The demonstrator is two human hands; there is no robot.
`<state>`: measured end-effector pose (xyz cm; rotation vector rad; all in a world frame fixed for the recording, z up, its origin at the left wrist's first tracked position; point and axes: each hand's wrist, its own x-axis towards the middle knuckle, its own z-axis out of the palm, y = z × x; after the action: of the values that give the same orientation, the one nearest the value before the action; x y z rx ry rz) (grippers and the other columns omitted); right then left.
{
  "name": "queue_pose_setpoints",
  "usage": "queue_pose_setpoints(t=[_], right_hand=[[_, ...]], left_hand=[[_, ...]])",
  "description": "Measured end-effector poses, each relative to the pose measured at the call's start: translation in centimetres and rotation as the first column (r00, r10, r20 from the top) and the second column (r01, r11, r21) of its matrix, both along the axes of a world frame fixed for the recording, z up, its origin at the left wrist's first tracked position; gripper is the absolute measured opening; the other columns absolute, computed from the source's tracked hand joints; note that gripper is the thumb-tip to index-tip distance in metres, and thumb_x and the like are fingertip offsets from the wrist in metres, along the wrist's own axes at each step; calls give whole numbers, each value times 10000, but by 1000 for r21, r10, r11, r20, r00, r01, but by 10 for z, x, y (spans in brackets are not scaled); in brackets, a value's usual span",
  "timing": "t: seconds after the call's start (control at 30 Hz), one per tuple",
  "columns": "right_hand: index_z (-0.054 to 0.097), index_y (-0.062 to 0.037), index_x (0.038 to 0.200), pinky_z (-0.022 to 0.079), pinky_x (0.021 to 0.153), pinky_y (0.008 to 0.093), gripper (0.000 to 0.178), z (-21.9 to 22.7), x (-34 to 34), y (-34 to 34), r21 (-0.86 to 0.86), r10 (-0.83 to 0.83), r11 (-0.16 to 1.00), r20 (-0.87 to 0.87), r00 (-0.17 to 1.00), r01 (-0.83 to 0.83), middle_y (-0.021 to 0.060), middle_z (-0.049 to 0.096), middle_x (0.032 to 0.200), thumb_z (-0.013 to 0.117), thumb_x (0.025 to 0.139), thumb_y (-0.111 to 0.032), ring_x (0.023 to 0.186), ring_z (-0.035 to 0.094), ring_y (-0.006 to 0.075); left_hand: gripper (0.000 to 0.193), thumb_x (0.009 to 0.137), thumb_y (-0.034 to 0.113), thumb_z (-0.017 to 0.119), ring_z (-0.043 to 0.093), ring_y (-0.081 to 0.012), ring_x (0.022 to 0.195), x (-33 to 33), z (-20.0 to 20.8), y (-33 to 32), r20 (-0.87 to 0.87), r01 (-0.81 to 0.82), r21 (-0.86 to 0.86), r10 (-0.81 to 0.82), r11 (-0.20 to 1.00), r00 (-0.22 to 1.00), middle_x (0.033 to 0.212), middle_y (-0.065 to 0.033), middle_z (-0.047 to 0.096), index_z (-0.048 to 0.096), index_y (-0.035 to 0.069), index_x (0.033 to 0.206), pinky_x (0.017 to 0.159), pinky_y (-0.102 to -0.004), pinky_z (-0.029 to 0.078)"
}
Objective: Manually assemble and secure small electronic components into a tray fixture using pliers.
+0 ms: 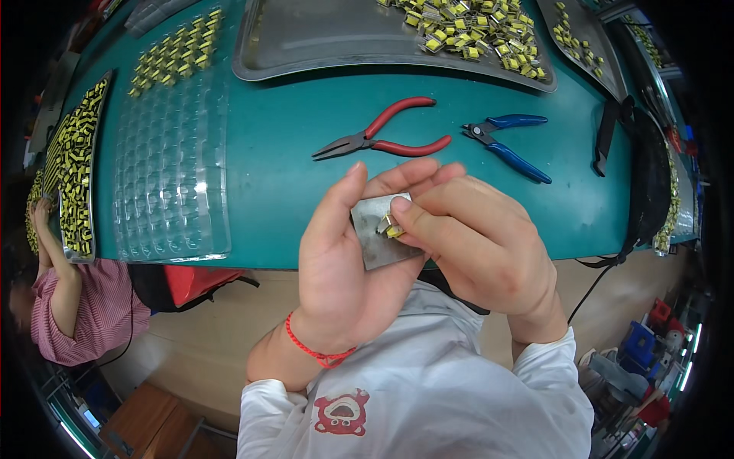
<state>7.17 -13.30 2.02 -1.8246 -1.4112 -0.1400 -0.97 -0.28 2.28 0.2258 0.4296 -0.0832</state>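
In the palm of my left hand (pixel 336 268) lies a flat square metal plate (pixel 375 251), with the fingers curled up around its far side. A small yellow-and-silver transformer-like part (pixel 392 229) sits against the plate's face. My right hand (pixel 482 237) pinches this part between thumb and index finger. Part of the plate's right side is covered by the right fingers. Just beyond my hands lie red-handled long-nose pliers (pixel 382 138), jaws to the left, and blue-handled side cutters (pixel 508 145).
A metal tray (pixel 329 46) at the back holds a heap of similar yellow parts. To the left is a clear blister tray (pixel 172 168), its far rows filled. Another tray (pixel 93 176) of yellow parts stands near a co-worker in a striped sleeve (pixel 99 306). A black strap (pixel 606 138) lies right.
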Motion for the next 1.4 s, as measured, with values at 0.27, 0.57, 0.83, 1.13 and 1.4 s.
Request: queue_pose_setpoints(t=[0.27, 0.57, 0.83, 1.13, 1.4], right_hand=[[667, 38, 893, 504, 587, 332, 228, 0, -1, -1, -46, -16, 999, -20, 1000, 15, 113, 619, 795, 733, 674, 35, 710, 632, 264], [681, 23, 999, 510, 612, 307, 335, 12, -1, -6, -36, -5, 999, -132, 991, 0, 117, 660, 840, 756, 674, 2, 714, 647, 254], [580, 57, 1229, 497, 652, 279, 471, 3, 3, -37, 11, -132, 987, -529, 838, 163, 126, 674, 866, 682, 773, 5, 790, 646, 184], [565, 72, 1037, 549, 726, 301, 203, -12, -19, -30, 99, 3, 989, -760, 650, 111, 129, 653, 880, 632, 846, 82, 810, 654, 183], [482, 51, 1221, 507, 883, 295, 330, -14, -37, -21, 306, 259, 949, -893, 369, 75, 137, 614, 1164, 596, 913, 24, 1063, 613, 166]], left_hand=[[526, 1020, 383, 327, 522, -282, 1202, 1, -1, -1, 7, -30, 34, 30, 999, 1000, 1285, -223, 553, 530, -48, 1242, 1031, -404, 399], [491, 1018, 372, 368, 514, -272, 1216, 0, -2, -6, 92, -65, 126, 53, 990, 994, 1283, -205, 558, 510, -27, 1265, 1021, -407, 403], [449, 930, 152, 533, 460, -386, 1290, 8, -5, -5, 124, -113, 186, 90, 976, 988, 1315, -242, 514, 398, 12, 1335, 1110, -493, 343], [554, 855, -48, 578, 540, -394, 1187, 7, -20, -13, 470, -406, 529, 142, 745, 871, 1106, -183, 588, 353, 64, 1348, 1062, -526, 370], [398, 890, -95, 496, 525, -422, 1218, 2, -19, -20, 622, -530, 652, 17, 543, 783, 1162, -245, 588, 417, -20, 1273, 1135, -544, 249]])
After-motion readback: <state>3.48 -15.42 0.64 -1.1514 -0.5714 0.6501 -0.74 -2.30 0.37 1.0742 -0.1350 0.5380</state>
